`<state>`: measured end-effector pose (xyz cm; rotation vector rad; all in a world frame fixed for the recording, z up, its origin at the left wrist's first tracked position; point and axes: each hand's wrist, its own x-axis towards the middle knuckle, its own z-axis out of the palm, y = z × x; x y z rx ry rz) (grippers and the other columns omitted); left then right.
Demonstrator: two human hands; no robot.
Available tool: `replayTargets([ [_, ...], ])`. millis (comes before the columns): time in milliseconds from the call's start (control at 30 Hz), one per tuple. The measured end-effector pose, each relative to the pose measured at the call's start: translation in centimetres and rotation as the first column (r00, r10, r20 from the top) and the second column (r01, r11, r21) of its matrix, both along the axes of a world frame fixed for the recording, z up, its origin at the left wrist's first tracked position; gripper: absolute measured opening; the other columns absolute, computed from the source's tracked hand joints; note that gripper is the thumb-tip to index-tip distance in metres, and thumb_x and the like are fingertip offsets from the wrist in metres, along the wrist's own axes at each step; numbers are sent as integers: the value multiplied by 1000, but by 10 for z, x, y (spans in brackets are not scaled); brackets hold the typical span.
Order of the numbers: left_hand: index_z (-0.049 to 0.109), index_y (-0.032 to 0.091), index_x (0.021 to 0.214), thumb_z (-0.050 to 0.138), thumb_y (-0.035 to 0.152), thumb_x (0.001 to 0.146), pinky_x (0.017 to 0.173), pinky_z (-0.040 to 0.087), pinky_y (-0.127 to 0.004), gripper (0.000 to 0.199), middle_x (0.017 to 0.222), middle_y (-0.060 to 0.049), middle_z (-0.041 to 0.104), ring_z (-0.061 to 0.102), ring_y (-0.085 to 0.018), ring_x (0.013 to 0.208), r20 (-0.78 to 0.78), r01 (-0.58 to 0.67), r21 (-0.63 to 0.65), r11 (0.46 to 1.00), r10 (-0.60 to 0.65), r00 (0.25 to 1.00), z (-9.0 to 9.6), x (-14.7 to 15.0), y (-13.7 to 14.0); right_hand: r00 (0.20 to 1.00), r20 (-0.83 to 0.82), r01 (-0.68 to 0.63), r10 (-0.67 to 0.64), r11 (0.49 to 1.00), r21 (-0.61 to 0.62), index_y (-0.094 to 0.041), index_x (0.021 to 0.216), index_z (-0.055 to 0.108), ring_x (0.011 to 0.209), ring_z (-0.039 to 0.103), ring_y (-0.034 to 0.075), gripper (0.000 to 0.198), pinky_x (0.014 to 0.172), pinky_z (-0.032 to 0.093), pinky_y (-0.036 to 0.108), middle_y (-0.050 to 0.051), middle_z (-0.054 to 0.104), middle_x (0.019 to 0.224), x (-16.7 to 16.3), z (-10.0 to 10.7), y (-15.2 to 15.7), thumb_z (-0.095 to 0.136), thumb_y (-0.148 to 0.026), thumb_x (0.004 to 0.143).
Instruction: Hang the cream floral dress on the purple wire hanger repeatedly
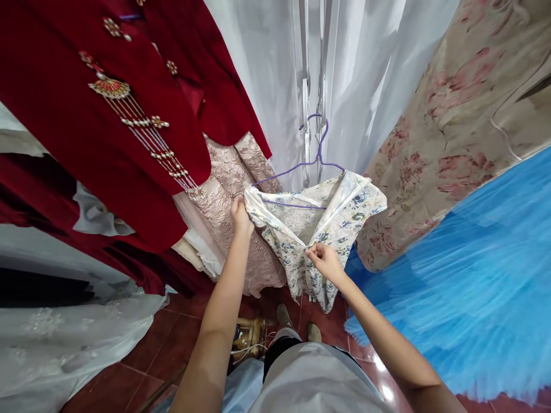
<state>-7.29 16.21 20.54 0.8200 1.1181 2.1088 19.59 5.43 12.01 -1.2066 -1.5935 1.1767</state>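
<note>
A floral top is hung on a purple hanger and spread below it. The top's edge is gripped by the left hand under the hanger's left end; the tip of the V opening is pinched by the right hand below the hanger's middle. Red clothes are hung left of the hanger, blue tulle to its lower right

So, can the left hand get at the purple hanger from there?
Probably yes: the left hand is at the floral garment's shoulder, near the purple hanger's left end, where bare wire shows. It may need to loosen its grip on the garment first.
</note>
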Motion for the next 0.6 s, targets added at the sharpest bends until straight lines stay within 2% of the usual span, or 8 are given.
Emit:
replayTargets([
  [67, 58, 18, 82, 75, 40, 78, 67, 47, -22, 28, 76, 1, 62, 58, -11, 69, 70, 2, -95, 995, 4, 998, -28, 11, -15, 1000, -2, 29, -29, 999, -23, -21, 75, 58, 46, 47, 15, 36, 49, 35, 26, -3, 52, 51, 6, -11, 0, 60, -56, 85],
  [133, 59, 18, 82, 73, 39, 79, 64, 46, -21, 25, 77, 1, 62, 57, -11, 68, 51, -4, -172, 985, 13, 999, -55, 22, -33, 995, 96, 41, -37, 998, -38, -21, 74, 59, 50, 51, 16, 35, 51, 37, 26, -2, 55, 54, 16, -20, 3, 59, -54, 86],
  [300, 58, 19, 82, 63, 52, 88, 61, 44, -21, 34, 73, 1, 57, 54, -12, 66, -195, -36, -243, 969, -12, 981, -95, 49, -85, 942, 335, 10, 31, 993, -121, -19, 70, 67, 61, 61, 20, 19, 62, 44, 29, 4, 65, 58, 41, -38, 3, 67, -35, 80],
  [367, 60, 19, 87, 59, 52, 91, 65, 47, -24, 33, 76, -1, 60, 57, -15, 69, -320, 25, -254, 967, -108, 941, -98, 65, -103, 950, 306, -31, 70, 991, -131, -17, 84, 72, 70, 66, 22, 20, 69, 48, 31, 6, 72, 72, 41, -39, -3, 74, -33, 74],
  [400, 62, 19, 89, 57, 50, 93, 69, 49, -26, 32, 79, -2, 62, 60, -16, 73, -394, 56, -262, 963, -160, 905, -98, 75, -111, 962, 253, -79, 106, 990, -117, -16, 96, 73, 79, 68, 23, 32, 74, 50, 32, 8, 75, 85, 38, -38, -6, 77, -35, 71],
  [467, 65, 20, 91, 53, 45, 96, 78, 52, -31, 28, 85, -5, 67, 63, -20, 82, -551, 115, -267, 957, -249, 797, -91, 97, -123, 974, 96, -204, 208, 978, -49, -17, 116, 69, 99, 67, 26, 55, 88, 50, 35, 10, 74, 111, 27, -32, -14, 83, -39, 68],
  [500, 66, 21, 91, 51, 42, 97, 82, 52, -33, 26, 87, -6, 67, 64, -21, 85, -616, 150, -262, 953, -285, 735, -85, 107, -127, 965, 13, -262, 262, 965, -9, -18, 119, 68, 105, 65, 27, 58, 92, 49, 37, 10, 72, 117, 22, -27, -17, 83, -41, 69],
  [600, 67, 23, 92, 50, 38, 98, 90, 52, -36, 23, 95, -8, 66, 64, -23, 94, -728, 254, -217, 943, -330, 601, -66, 126, -131, 931, -155, -332, 332, 943, 27, -16, 100, 70, 89, 64, 24, 34, 85, 50, 36, 6, 72, 96, 11, -8, -24, 72, -46, 83],
])
